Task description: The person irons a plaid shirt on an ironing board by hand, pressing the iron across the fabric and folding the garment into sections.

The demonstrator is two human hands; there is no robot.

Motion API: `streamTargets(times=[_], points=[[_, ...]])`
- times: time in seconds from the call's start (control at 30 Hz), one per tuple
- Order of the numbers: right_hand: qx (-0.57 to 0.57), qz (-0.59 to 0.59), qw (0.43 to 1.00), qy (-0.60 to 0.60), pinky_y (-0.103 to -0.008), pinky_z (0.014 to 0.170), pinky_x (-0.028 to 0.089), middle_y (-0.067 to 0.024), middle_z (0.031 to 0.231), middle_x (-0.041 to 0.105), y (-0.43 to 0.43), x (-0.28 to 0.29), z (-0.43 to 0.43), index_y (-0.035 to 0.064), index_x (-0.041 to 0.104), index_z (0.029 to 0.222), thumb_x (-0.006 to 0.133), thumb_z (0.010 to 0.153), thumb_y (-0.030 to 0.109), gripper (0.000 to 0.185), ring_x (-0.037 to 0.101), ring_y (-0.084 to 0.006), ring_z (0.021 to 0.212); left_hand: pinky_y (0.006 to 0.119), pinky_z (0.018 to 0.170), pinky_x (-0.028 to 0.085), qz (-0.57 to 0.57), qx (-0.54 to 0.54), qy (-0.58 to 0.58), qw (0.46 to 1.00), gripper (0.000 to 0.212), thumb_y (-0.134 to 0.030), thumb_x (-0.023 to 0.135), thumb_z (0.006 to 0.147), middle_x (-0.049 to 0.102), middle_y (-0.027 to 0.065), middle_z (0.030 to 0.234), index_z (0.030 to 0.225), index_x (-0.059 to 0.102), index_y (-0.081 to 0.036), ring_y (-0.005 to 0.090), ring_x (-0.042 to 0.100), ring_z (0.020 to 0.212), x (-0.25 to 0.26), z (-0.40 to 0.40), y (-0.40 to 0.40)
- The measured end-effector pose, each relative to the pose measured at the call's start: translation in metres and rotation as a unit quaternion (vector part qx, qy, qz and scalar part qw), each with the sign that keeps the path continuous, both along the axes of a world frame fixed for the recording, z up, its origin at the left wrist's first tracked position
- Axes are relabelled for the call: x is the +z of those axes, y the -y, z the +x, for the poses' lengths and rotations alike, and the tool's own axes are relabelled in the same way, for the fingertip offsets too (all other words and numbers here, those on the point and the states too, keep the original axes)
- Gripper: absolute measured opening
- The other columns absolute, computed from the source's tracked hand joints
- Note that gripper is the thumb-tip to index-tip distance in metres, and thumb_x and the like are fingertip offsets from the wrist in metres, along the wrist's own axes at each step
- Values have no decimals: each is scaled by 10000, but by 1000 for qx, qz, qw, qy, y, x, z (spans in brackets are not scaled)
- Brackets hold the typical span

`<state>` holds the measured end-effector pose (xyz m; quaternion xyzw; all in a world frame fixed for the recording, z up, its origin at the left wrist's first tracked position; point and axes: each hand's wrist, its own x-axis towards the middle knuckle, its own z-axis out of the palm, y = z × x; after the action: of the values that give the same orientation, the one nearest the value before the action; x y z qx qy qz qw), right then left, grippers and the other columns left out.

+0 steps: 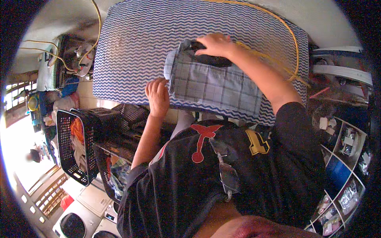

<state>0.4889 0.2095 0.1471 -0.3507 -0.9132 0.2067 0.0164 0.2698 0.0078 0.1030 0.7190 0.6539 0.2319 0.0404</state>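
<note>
A light blue-grey plaid garment [205, 80], folded into a rough rectangle, lies on a padded ironing table [134, 41] covered in blue and white zigzag cloth. My right hand [215, 44] grips a dark iron [215, 61] that rests on the upper part of the garment. My fingers and forearm hide much of the iron. At the garment's left edge is my left hand [157, 95], its fingers bent and their tips against or just beside the cloth. Whether they pinch it is hidden. A paler folded part [169, 65] of the cloth sticks out above that hand.
A yellow hose or cord [293, 38] loops over the table's right side. Black perforated baskets [61, 142] with clothes stand at the lower left, near front-loading machines [73, 224]. A shelf rack [342, 190] with bagged items is at the right. A blurred person [34, 156] appears far left.
</note>
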Motion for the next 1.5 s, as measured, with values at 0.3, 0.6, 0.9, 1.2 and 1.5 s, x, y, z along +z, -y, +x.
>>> streamTargets(times=[0.3,0.6,0.9,1.2,1.5], points=[[-65,-24,994,87,-411,755,440,-179,926,586,1,-21,155,110,533,1075,598,706,454,509,561,-328,865,418,847,301,11,-7,-70,997,166,-134,512,745,551,57,950,904,557,-117,238,454,975,-12,10,-98],[-155,-49,984,75,-367,907,362,-202,1114,505,37,-37,212,7,448,1167,616,721,404,620,479,-315,1043,426,807,299,-14,9,-218,976,168,-222,561,687,517,71,850,752,619,-79,248,418,956,-44,32,-132],[-170,-25,983,71,-362,880,374,-153,1124,515,35,-45,214,72,477,1159,609,711,443,596,486,-292,1044,429,862,297,-70,57,-148,985,202,-187,588,643,501,99,982,776,627,-39,271,371,1049,-39,37,-136],[-90,-63,993,37,-399,770,427,-161,955,579,15,-24,162,42,543,1025,626,686,447,535,546,-324,903,431,861,309,-34,29,-121,992,121,-133,562,641,501,62,986,747,597,-88,261,397,1023,-49,18,-126],[-27,-6,999,31,-436,705,445,-134,871,599,1,-30,43,149,575,968,632,646,477,463,578,-304,823,398,807,356,53,33,-44,997,167,-66,578,653,506,113,895,815,539,-77,296,458,922,6,-9,-74]])
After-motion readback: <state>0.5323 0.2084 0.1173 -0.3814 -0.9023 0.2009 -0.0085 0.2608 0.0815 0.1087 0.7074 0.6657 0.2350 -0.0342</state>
